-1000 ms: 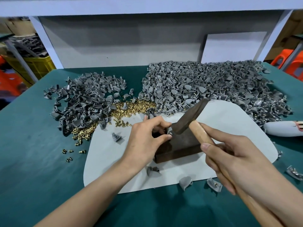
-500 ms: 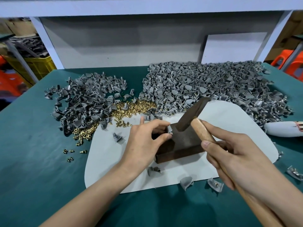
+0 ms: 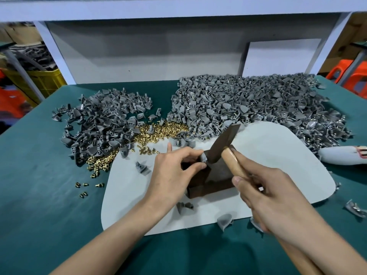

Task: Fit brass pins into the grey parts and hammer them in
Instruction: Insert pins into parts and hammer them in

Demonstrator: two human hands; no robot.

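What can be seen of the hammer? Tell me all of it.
The hammer has a dark, dull metal head, long and tapering, and a pale wooden handle. It is tilted, the head's far end up and away, its near end low over the dark block, beside the grey part that the left hand pinches. Whether it touches that part cannot be told. The right hand grips the handle just below the head; the rest runs under the forearm.

A single wide-angle camera sits on the person's head, facing forward and down, close over the tabletop [image 3: 39, 175], which fills the lower frame.
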